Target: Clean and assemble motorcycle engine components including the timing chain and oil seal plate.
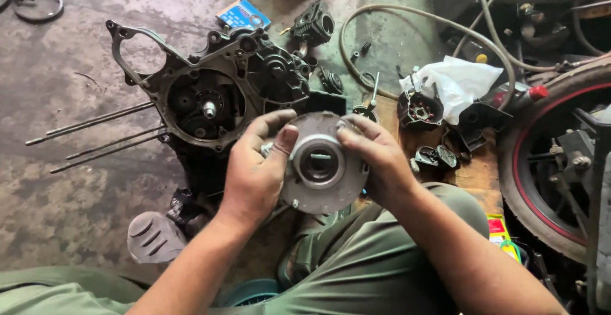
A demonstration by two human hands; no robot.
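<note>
Holding: you gripped a round metal disc (323, 162) over your lap.
Left hand (258, 168): closed on its left rim.
Right hand (379, 156): clasped its right rim.
Far: engine case (216, 95) on floor (63, 181).

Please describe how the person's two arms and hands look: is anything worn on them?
Both forearms are bare: no sleeves, gloves, watch or rings are visible. The left hand and right hand have short nails and look smudged with dark grime. Green trousers cover the knees below.
</note>
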